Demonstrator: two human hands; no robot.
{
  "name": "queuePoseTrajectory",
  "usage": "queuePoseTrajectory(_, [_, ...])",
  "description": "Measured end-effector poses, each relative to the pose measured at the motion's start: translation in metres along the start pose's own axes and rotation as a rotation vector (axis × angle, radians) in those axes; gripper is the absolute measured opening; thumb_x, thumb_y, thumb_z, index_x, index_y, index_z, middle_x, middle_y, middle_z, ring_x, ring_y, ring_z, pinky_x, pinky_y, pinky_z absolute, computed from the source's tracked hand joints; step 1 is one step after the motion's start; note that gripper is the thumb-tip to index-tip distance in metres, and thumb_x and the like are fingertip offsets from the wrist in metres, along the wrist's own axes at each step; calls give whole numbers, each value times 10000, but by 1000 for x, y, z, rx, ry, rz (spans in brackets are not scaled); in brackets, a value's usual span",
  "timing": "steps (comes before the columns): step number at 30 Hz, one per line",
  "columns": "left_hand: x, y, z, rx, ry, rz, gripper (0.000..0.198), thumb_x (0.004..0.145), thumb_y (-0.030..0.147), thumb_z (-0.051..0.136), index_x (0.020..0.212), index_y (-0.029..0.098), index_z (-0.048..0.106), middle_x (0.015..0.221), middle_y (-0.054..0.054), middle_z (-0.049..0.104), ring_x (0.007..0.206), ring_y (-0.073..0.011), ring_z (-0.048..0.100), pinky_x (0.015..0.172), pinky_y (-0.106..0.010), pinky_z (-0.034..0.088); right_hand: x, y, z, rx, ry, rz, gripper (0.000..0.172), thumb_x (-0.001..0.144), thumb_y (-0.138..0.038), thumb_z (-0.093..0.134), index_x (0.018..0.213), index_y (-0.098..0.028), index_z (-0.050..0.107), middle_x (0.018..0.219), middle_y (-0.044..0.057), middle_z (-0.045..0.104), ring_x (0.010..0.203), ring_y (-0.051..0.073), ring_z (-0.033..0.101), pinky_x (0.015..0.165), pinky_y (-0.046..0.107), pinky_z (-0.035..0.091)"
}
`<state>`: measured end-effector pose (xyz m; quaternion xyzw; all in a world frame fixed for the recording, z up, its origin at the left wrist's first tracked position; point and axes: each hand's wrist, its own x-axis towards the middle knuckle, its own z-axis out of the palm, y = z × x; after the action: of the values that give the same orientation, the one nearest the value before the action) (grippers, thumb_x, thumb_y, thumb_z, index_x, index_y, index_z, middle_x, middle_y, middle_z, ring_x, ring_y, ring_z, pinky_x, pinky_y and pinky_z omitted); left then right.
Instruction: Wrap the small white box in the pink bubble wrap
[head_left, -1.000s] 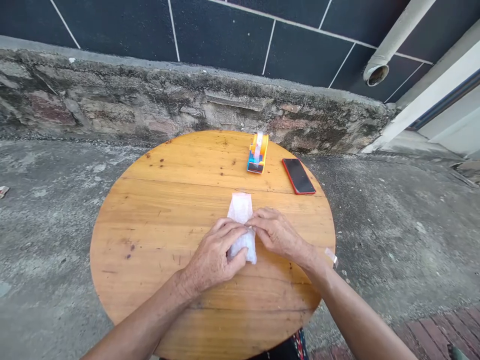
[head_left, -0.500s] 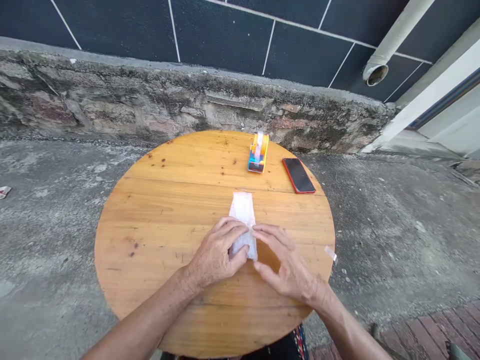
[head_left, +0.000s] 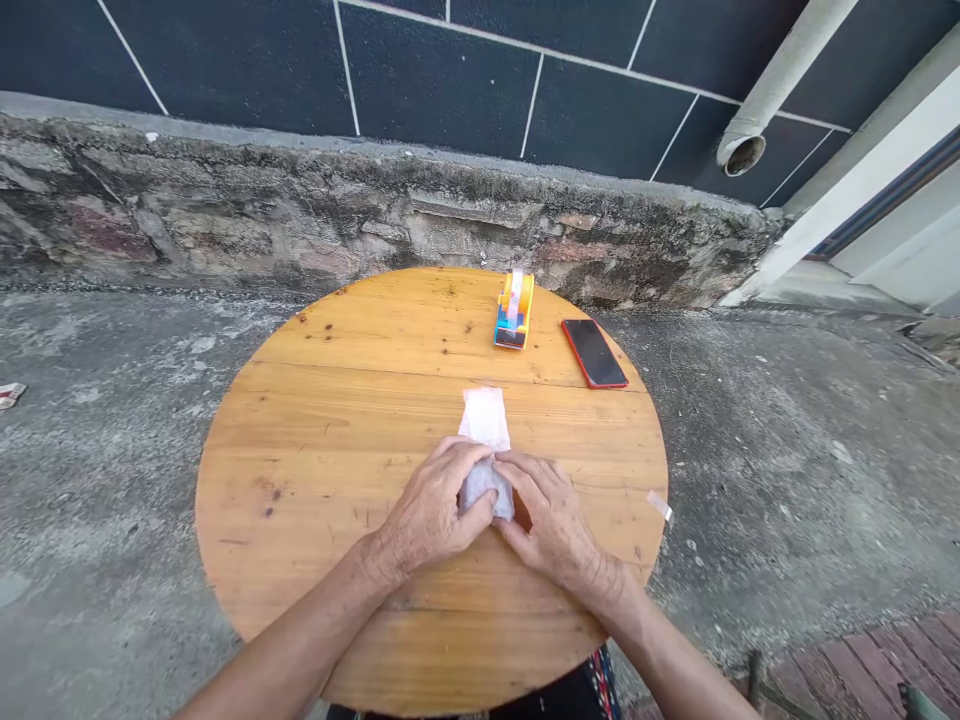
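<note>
A small white wrapped packet (head_left: pixel 485 440) lies near the middle of a round wooden table (head_left: pixel 322 440). My left hand (head_left: pixel 431 510) is curled over the packet's left side, thumb pressed against its near end. My right hand (head_left: pixel 547 520) presses the packet's near right corner with curled fingers. The packet's far end sticks out flat beyond both hands. A short strip of clear tape (head_left: pixel 660 506) hangs from the table's right edge.
A yellow and blue tape dispenser (head_left: pixel 514 310) stands at the table's far side, with a red-cased phone (head_left: pixel 595 352) to its right. A rough stone ledge (head_left: pixel 300 210) and dark tiled wall run behind. A white drainpipe (head_left: pixel 772 90) hangs at the upper right. Concrete floor surrounds the table.
My right hand slid from the packet's middle back along the table toward me, then closed in on the packet's near right corner. My left hand stayed on the packet.
</note>
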<state>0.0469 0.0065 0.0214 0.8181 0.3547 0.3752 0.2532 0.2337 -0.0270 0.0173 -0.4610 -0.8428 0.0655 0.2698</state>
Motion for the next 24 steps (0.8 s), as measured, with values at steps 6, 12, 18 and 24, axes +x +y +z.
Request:
queuePoseTrajectory(6, [0, 1, -2, 0, -6, -20, 357, 787, 162, 568, 1141, 172, 526, 1098, -89, 595, 1070, -228, 524, 910, -380, 460, 5, -1, -3, 84, 4, 24, 464, 805, -207, 614, 1256, -204, 506, 1212, 92, 620, 1099, 236, 560, 919, 410, 425])
queuePoseTrajectory(12, [1, 5, -7, -65, -14, 23, 266, 842, 235, 569, 1097, 160, 571, 1065, -92, 615, 1037, -228, 530, 914, -391, 451, 7, -6, -12, 191, -23, 109, 409, 793, -278, 670, 1185, -238, 559, 1144, 60, 661, 1063, 229, 587, 927, 415, 412])
queuePoseTrajectory(18, [2, 9, -14, -124, -53, 31, 261, 871, 281, 547, 1093, 155, 603, 1053, -96, 628, 1015, -228, 540, 902, -384, 447, 12, -2, -19, 329, -85, 202, 436, 731, -252, 727, 1146, -260, 593, 1101, 11, 685, 1024, 198, 615, 938, 379, 419])
queuePoseTrajectory(24, [1, 7, -18, -111, -94, -7, 327, 829, 296, 611, 1128, 168, 576, 1088, -84, 620, 998, -214, 555, 875, -353, 456, 26, 5, -24, 508, -197, 316, 375, 719, -215, 700, 1088, -248, 642, 1083, 6, 693, 963, 187, 633, 858, 335, 474])
